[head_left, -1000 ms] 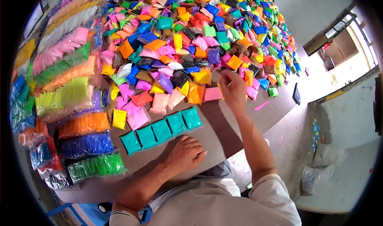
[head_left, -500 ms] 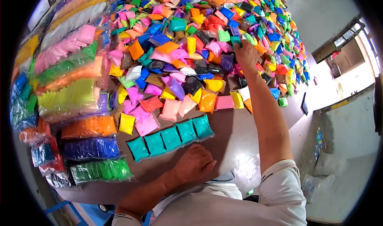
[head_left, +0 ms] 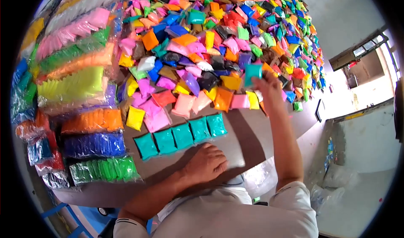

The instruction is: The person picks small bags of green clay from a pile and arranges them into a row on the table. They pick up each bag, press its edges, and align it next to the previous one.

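"What may go wrong, first near the body?"

"The left hand point(head_left: 206, 162) is loosely curled just beside the row of 5 teal packets point(head_left: 182, 137); its palm is hidden, so I cannot tell if it holds something. A forward push could make the row crooked, I think."

"And farther?"

"The right hand point(head_left: 270, 86) pinches 1 teal packet point(head_left: 252, 74) near its edge. This grip could slip if the film is smooth."

"Where is room?"

"The worktop point(head_left: 234, 133) is bare right of the row, then the pile of mixed packets point(head_left: 202, 63) closes the far side."
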A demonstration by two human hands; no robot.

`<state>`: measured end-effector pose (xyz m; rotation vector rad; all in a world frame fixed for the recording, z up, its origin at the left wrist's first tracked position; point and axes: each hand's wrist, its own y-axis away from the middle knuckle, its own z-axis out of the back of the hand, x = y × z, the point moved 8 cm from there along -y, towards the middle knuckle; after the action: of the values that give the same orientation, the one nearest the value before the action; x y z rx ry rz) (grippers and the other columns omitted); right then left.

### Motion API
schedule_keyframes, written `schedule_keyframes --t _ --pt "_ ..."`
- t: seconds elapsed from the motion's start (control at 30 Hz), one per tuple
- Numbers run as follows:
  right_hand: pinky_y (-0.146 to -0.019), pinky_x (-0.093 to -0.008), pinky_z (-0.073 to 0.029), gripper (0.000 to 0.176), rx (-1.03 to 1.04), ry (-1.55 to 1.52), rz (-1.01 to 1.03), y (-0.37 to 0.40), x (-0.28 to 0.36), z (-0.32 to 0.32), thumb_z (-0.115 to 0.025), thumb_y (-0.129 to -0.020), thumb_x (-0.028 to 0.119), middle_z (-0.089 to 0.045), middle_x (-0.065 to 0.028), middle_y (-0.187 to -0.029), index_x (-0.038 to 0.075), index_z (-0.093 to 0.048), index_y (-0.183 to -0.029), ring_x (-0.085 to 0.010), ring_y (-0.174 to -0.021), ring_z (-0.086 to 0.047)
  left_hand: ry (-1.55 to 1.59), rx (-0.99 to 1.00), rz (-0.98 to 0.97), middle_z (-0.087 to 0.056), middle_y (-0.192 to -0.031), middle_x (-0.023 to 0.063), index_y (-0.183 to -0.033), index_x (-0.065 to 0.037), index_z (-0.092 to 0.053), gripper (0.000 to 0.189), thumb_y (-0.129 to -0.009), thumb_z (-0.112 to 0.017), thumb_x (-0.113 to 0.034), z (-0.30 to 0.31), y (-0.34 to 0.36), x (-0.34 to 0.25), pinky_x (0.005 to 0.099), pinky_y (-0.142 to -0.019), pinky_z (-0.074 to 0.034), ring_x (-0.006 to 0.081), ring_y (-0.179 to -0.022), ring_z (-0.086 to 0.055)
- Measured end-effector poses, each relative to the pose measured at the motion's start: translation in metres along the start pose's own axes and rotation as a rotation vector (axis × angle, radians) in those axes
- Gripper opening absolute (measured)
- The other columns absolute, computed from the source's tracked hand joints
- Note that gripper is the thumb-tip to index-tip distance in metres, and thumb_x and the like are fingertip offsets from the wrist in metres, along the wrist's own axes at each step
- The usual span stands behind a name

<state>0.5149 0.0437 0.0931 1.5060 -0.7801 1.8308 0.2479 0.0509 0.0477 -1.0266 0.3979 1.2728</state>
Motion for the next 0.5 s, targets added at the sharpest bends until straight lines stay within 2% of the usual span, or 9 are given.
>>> schedule_keyframes --t 0.13,0.2,0.33,0.4,0.5 --pt "-0.074 -0.0252 -0.048 0.029 0.254 -0.268 -0.172 0.124 -0.019 -0.031 -0.076 -0.086 0.011 -0.061 0.0007 -0.096 0.005 -0.060 -0.110 -0.0087 -0.086 -0.057 -0.020 -0.005 0.017 -0.060 -0.080 0.0098 -0.081 -0.004 -0.060 0.018 -0.091 -0.060 -0.019 -0.002 0.001 0.005 0.0426 -0.085 -0.043 0.0292 -0.085 -0.059" --pt "-0.080 -0.0263 -0.050 0.033 0.267 -0.369 -0.280 0.162 -0.029 -0.038 -0.077 -0.086 0.009 -0.061 0.0010 -0.099 0.005 -0.057 -0.113 -0.0095 -0.090 -0.058 0.070 0.027 0.102 -0.060 -0.080 0.0108 -0.081 -0.004 -0.059 0.020 -0.092 -0.058 -0.021 -0.003 0.000 0.009 0.0431 -0.085 -0.042 0.0300 -0.086 -0.059" --pt "-0.082 -0.0262 -0.050 0.030 0.272 -0.461 -0.332 0.196 -0.040 -0.039 -0.076 -0.088 0.010 -0.060 -0.0008 -0.104 0.003 -0.056 -0.110 -0.0098 -0.094 -0.057 0.081 0.096 0.132 -0.059 -0.080 0.0115 -0.080 -0.005 -0.057 0.024 -0.094 -0.057 -0.023 -0.004 0.000 0.008 0.0428 -0.086 -0.041 0.0309 -0.086 -0.058" --pt "-0.082 -0.0260 -0.049 0.029 0.309 -0.404 -0.304 0.200 -0.046 -0.037 -0.075 -0.089 0.010 -0.060 -0.0005 -0.103 0.003 -0.056 -0.110 -0.0094 -0.094 -0.057 0.124 0.122 0.162 -0.059 -0.080 0.0116 -0.079 -0.005 -0.056 0.026 -0.095 -0.056 -0.025 -0.002 -0.003 0.007 0.0429 -0.086 -0.041 0.0315 -0.085 -0.058" --pt "-0.083 -0.0251 -0.047 0.030 0.328 -0.397 -0.297 0.205 -0.047 -0.040 -0.075 -0.088 0.009 -0.060 0.0005 -0.100 0.002 -0.056 -0.110 -0.0083 -0.092 -0.055 0.142 0.068 0.113 -0.059 -0.083 0.0129 -0.084 -0.003 -0.058 0.025 -0.095 -0.057 -0.026 -0.002 -0.004 0.005 0.0443 -0.087 -0.040 0.0330 -0.085 -0.056"
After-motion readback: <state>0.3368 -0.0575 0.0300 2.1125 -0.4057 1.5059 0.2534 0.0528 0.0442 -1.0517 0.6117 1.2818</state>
